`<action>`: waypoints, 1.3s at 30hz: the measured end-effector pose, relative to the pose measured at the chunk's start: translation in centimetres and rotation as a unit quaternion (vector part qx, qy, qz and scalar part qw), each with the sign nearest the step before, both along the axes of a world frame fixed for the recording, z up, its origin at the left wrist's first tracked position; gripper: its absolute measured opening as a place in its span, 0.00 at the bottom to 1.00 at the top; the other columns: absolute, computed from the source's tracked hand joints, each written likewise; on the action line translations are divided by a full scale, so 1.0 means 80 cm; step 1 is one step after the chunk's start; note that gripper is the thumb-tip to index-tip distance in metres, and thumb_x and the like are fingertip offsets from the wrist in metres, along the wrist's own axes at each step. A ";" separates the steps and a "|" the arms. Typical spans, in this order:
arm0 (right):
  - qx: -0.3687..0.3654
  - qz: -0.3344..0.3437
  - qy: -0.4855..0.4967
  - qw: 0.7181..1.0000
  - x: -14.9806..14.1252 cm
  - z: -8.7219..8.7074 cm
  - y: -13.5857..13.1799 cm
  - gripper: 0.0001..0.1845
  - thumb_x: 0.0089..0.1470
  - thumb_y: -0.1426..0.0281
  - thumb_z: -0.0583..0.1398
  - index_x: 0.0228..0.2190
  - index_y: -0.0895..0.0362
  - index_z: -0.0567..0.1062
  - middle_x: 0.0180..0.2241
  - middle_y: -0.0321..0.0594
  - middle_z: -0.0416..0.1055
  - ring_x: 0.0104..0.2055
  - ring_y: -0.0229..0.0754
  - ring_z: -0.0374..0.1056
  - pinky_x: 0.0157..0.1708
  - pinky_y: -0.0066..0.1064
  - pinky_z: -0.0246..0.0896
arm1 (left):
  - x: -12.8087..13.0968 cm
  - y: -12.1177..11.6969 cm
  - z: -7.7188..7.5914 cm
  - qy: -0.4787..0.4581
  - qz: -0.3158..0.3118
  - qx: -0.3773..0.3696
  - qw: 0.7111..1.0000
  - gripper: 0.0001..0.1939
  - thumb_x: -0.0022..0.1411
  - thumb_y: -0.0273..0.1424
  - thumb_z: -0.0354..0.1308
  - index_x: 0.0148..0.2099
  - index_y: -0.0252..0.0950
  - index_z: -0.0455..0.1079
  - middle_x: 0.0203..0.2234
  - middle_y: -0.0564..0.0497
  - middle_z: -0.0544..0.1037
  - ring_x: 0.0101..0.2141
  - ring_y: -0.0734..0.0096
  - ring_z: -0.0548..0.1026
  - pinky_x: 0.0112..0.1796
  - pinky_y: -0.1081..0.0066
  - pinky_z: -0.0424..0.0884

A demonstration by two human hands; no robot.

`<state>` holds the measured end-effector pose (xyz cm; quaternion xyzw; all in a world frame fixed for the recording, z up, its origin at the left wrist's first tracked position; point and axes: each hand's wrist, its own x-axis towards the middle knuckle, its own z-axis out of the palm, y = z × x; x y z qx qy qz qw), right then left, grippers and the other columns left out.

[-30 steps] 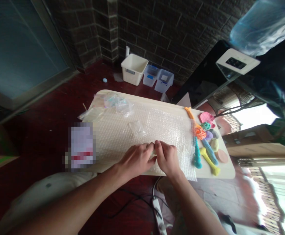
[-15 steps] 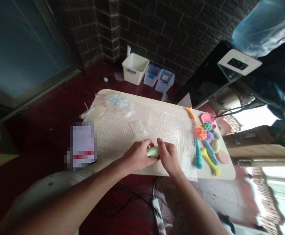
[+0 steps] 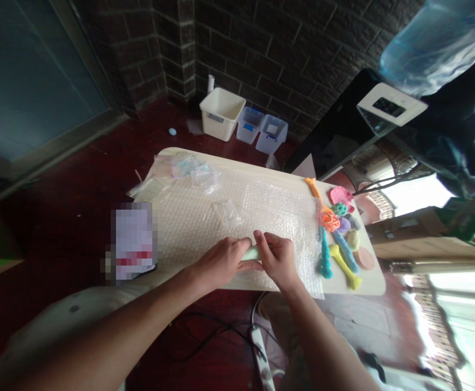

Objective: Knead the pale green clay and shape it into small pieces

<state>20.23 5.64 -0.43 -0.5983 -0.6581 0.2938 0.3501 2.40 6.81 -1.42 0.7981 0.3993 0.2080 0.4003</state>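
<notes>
A pale green piece of modelling clay [image 3: 251, 253] is held between my two hands above the bubble wrap [image 3: 278, 212]. My left hand [image 3: 226, 259] is closed round its left end. At the other end, my right hand [image 3: 277, 257] grips it with the thumb on top; the fingers partly hide the piece. To the right lie shaped clay pieces: a teal twisted stick [image 3: 325, 255], a yellow bone shape [image 3: 345, 266], a blue stick [image 3: 345, 251], an orange strand bundle [image 3: 329, 219] and a pink crumpled piece [image 3: 341, 196].
Clear plastic bags [image 3: 199, 172] lie at the table's far left, and a small clear packet [image 3: 226, 213] sits mid-table. A cream bin [image 3: 222, 114] and two clear boxes [image 3: 272, 134] stand on the floor by the brick wall. A power strip [image 3: 262, 358] lies below the table.
My right hand has shifted its grip on the pale green clay, its fingers now more curled over the right end. The whole view has moved slightly.
</notes>
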 end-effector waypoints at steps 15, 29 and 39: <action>-0.093 -0.074 0.433 0.893 -0.010 -0.002 0.007 0.21 0.53 0.50 0.70 0.39 0.54 0.82 0.29 0.37 0.76 0.28 0.38 0.70 0.29 0.28 0.65 | 0.003 -0.002 0.009 -0.147 0.025 -0.139 0.979 0.17 0.76 0.42 0.46 0.46 0.37 0.70 0.29 0.52 0.75 0.31 0.67 0.74 0.33 0.69 0.66; -0.176 -0.179 0.596 0.763 -0.022 0.015 0.019 0.28 0.51 0.48 0.70 0.21 0.54 0.66 0.12 0.23 0.54 0.14 0.31 0.54 0.15 0.24 0.52 | 0.031 -0.024 -0.017 -0.126 0.062 -0.153 0.978 0.16 0.68 0.43 0.58 0.35 0.35 0.71 0.21 0.54 0.72 0.24 0.71 0.70 0.26 0.72 0.58; -0.204 -0.182 0.573 0.772 0.010 0.018 0.030 0.33 0.53 0.41 0.61 0.16 0.53 0.62 0.12 0.28 0.55 0.15 0.35 0.56 0.15 0.28 0.53 | 0.038 -0.030 0.001 -0.059 0.064 -0.074 0.993 0.15 0.70 0.37 0.55 0.31 0.36 0.67 0.19 0.56 0.68 0.21 0.73 0.65 0.27 0.70 0.52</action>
